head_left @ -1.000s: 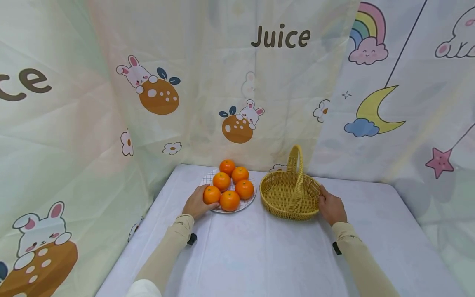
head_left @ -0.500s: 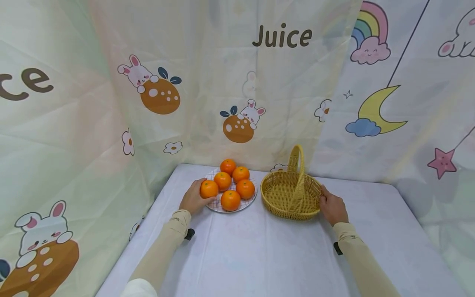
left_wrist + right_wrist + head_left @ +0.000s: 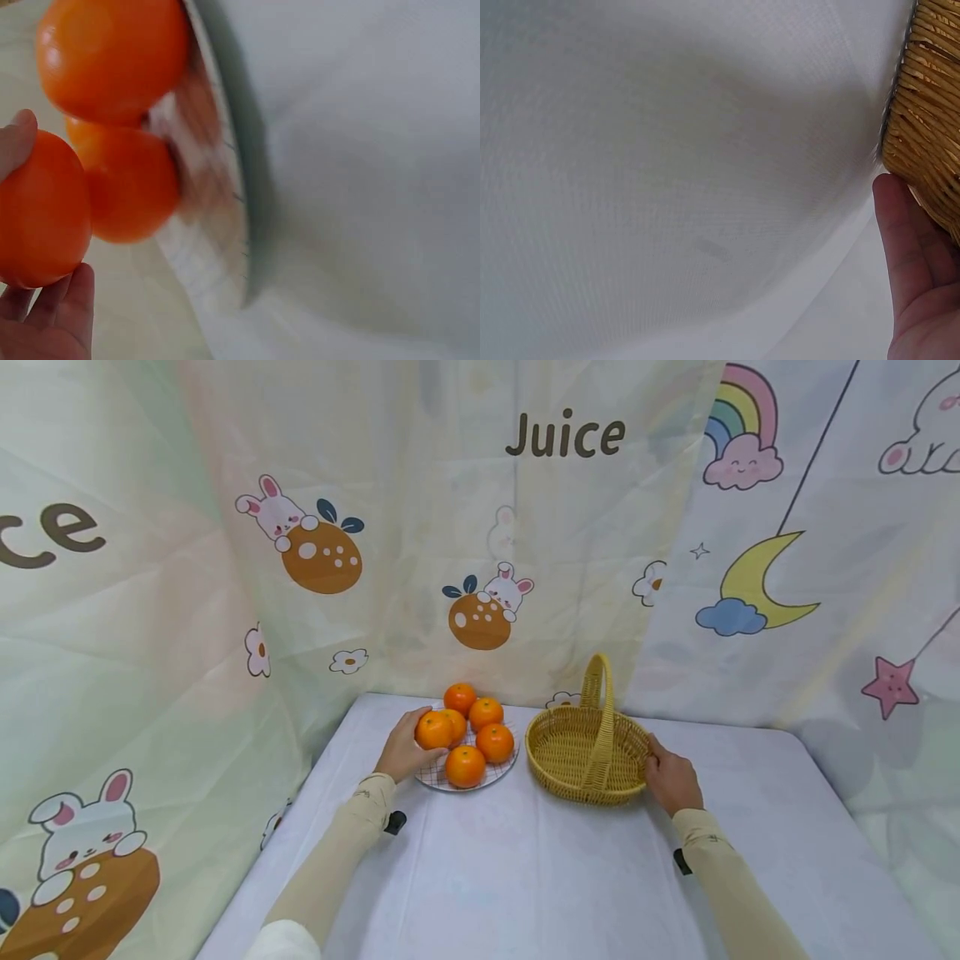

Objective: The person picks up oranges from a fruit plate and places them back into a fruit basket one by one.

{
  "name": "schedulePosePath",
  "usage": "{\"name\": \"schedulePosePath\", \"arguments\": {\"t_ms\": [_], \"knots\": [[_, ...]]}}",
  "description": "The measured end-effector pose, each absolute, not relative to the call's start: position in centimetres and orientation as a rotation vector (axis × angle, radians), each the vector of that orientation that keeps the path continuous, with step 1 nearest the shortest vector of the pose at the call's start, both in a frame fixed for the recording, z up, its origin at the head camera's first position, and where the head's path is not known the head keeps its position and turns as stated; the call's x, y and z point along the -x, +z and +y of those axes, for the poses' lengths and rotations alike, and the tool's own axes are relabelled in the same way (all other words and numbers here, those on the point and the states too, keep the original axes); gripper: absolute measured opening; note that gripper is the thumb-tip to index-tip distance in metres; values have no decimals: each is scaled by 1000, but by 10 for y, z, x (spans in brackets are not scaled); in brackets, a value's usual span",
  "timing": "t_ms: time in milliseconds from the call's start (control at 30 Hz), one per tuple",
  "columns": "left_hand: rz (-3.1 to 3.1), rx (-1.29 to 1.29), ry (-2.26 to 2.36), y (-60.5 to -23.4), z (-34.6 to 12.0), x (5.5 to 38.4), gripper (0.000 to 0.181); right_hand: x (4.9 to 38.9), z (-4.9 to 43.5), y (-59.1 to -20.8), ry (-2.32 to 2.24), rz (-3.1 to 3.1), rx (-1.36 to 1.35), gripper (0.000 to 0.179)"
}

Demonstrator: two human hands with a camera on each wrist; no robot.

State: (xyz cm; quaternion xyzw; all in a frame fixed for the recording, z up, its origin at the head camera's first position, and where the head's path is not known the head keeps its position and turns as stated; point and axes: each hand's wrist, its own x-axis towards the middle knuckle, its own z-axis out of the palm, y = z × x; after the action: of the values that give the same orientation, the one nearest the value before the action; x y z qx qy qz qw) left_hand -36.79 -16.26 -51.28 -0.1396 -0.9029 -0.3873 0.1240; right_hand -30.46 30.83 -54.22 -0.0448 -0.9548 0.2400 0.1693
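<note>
My left hand holds an orange between thumb and fingers, raised above the left side of a round white plate with a grid pattern. In the left wrist view, the held orange is off the plate, fingers under it and thumb on its other side. Several more oranges lie on the plate. To the right stands a yellow woven basket with a tall arched handle, nothing in it. My right hand grips its right rim; in the right wrist view straight fingers lie against the outer weave.
A white cloth covers the table. Printed fabric walls close in the back and both sides, right behind the plate and basket.
The left hand has lifted the orange from the plate's front left, first leftward, then back and to the right, now overlapping another orange. The right hand and basket stay in place.
</note>
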Motion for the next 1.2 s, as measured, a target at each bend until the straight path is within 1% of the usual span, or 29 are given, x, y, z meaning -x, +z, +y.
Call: {"name": "schedulePosePath", "arguments": {"t_ms": [133,367,667,867,1067,1200], "knots": [[-2616,487,-1184,-500,-141,371,81,303,311,-541,696,-2714,120,45],[-2616,624,-1181,-489,-100,377,81,300,311,-541,743,-2720,127,45],[-2667,687,-1137,-476,-45,373,81,299,308,-541,768,-2686,110,44],[-2625,842,-1124,-478,-13,369,83,300,308,-542,740,-2675,141,44],[-2649,823,-1157,-486,12,366,83,300,307,-543,762,-2653,146,44],[-2641,873,-1172,-489,25,365,83,299,307,-543,754,-2639,135,44]]}}
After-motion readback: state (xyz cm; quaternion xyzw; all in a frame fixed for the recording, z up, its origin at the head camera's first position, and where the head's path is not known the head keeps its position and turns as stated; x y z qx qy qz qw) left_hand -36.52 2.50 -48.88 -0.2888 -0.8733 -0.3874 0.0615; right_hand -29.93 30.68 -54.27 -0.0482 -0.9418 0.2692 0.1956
